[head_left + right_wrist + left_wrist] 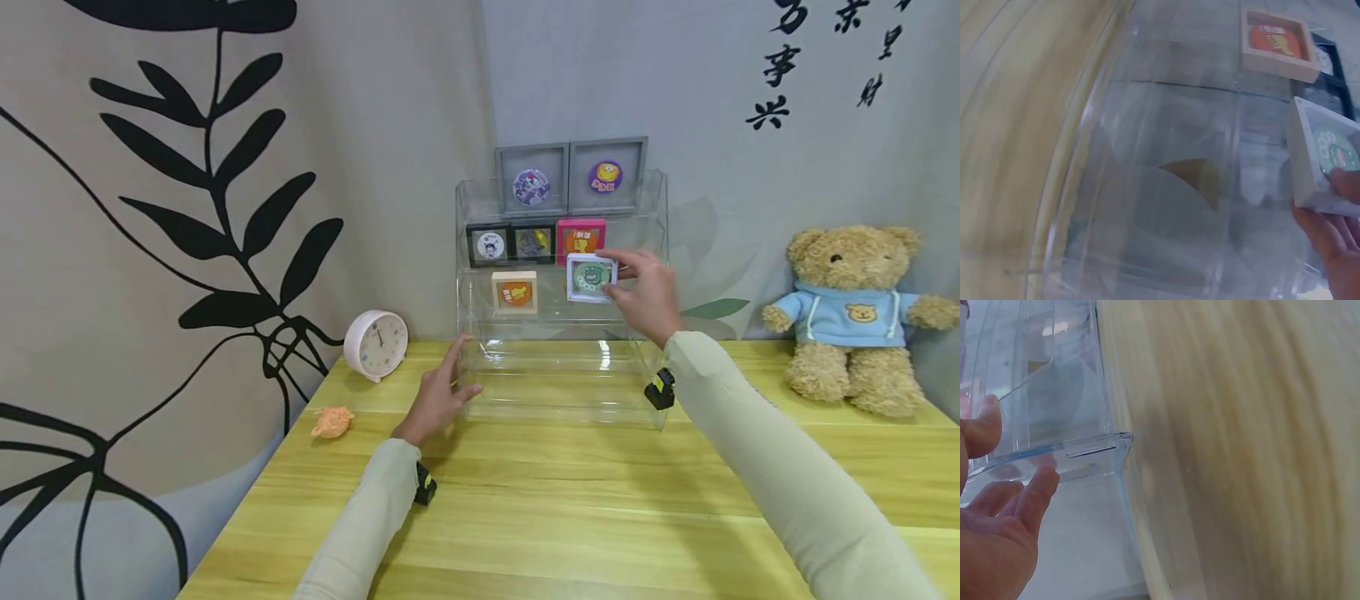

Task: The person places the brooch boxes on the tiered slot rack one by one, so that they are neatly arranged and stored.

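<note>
A clear tiered display stand [555, 358] stands on the wooden table. My right hand [645, 292] grips a small white-framed display box [592, 277] with a green round badge inside, at the stand's third tier from the top. In the right wrist view, the thumb lies on the front of the white box [1310, 156] and the fingers are beneath it. My left hand [438, 400] holds the stand's left side wall; in the left wrist view the thumb and fingers [1038, 494] lie on either side of the clear panel [1035, 450]. A beige box [514, 292] with an orange badge sits left of the white one.
Two grey frames [532, 181] with badges stand on the top tier; two black boxes [491, 245] and a pink one [581, 241] sit below. Left of the stand are a white clock [377, 345] and an orange lump [332, 422]. A teddy bear [855, 321] sits at right.
</note>
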`<state>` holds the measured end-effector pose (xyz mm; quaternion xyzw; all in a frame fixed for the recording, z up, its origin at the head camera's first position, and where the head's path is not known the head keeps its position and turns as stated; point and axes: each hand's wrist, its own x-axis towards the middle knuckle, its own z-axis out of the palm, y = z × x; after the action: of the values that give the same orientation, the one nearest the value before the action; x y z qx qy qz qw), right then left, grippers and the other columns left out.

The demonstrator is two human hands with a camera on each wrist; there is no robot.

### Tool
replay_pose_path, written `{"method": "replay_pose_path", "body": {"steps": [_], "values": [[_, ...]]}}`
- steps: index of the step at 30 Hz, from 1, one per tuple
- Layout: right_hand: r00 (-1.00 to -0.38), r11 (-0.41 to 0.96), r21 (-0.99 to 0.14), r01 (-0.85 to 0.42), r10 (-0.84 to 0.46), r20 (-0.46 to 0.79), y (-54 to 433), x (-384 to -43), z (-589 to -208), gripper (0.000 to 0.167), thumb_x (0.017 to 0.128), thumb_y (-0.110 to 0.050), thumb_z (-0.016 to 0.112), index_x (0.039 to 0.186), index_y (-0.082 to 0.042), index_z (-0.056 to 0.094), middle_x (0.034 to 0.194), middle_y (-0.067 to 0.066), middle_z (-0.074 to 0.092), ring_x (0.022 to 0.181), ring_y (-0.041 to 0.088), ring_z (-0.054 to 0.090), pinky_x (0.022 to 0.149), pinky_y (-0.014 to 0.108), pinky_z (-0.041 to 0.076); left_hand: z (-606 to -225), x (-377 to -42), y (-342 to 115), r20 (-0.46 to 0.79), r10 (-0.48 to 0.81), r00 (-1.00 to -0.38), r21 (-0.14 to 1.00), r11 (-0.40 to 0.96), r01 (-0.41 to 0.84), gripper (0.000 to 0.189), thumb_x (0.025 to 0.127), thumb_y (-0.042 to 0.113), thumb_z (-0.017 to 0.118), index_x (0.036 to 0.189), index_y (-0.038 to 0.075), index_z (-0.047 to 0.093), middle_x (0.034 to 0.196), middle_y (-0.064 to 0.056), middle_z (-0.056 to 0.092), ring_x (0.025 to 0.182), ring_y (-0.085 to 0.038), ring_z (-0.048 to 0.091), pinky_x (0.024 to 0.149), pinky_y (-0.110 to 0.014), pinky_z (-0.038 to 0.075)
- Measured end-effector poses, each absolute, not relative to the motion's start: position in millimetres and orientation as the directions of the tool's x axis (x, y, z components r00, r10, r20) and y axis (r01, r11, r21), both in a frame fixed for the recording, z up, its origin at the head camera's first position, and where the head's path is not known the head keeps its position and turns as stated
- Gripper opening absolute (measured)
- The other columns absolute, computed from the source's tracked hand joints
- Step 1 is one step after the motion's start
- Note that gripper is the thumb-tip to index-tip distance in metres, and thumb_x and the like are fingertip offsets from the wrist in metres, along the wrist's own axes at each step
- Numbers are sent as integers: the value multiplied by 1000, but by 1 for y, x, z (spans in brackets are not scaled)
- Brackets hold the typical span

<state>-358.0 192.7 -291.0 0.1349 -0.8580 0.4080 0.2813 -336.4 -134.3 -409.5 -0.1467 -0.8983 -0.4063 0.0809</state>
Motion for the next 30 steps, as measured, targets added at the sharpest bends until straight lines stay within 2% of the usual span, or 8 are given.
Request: {"method": "replay_pose_path", "body": {"steps": [9, 15, 22, 26, 30], "values": [[-781, 635, -616, -466, 32, 623, 176, -376, -311, 47, 85, 10, 71, 128, -7, 68, 118, 26, 55, 101, 42, 66, 90, 53, 59, -413, -333, -133, 261, 208, -943, 708, 622, 333, 83, 92, 17, 72, 151, 51, 25, 153, -26, 44, 135, -47, 51, 109, -63, 46], [-742, 621, -593, -513, 27, 670, 168, -377, -311, 42, 84, 14, 69, 121, -5, 72, 111, 24, 56, 102, 40, 62, 87, 49, 64, -412, -333, -133, 264, 212, -941, 712, 616, 338, 84, 93, 17, 72, 149, 56, 24, 152, -26, 45, 136, -46, 51, 107, -62, 48], [-724, 625, -578, -525, 31, 690, 168, -379, -316, 41, 81, 16, 70, 117, -2, 73, 106, 25, 59, 101, 38, 62, 87, 47, 64, -410, -335, -132, 262, 214, -941, 717, 609, 338, 84, 92, 16, 72, 149, 56, 24, 151, -27, 45, 137, -46, 49, 108, -62, 47], [-731, 659, -557, -505, 16, 682, 170, -379, -319, 42, 82, 12, 72, 120, -5, 72, 108, 23, 64, 100, 36, 63, 86, 49, 64, -409, -336, -133, 256, 224, -940, 718, 607, 340, 84, 93, 16, 72, 149, 56, 24, 153, -27, 44, 137, -45, 49, 107, -60, 49], [-751, 689, -532, -492, -27, 659, 172, -378, -318, 44, 86, 8, 69, 128, -6, 68, 113, 23, 66, 101, 38, 65, 85, 50, 64, -406, -335, -134, 273, 222, -936, 697, 625, 352, 86, 92, 16, 72, 152, 53, 22, 155, -26, 43, 132, -46, 54, 102, -58, 54]]}}
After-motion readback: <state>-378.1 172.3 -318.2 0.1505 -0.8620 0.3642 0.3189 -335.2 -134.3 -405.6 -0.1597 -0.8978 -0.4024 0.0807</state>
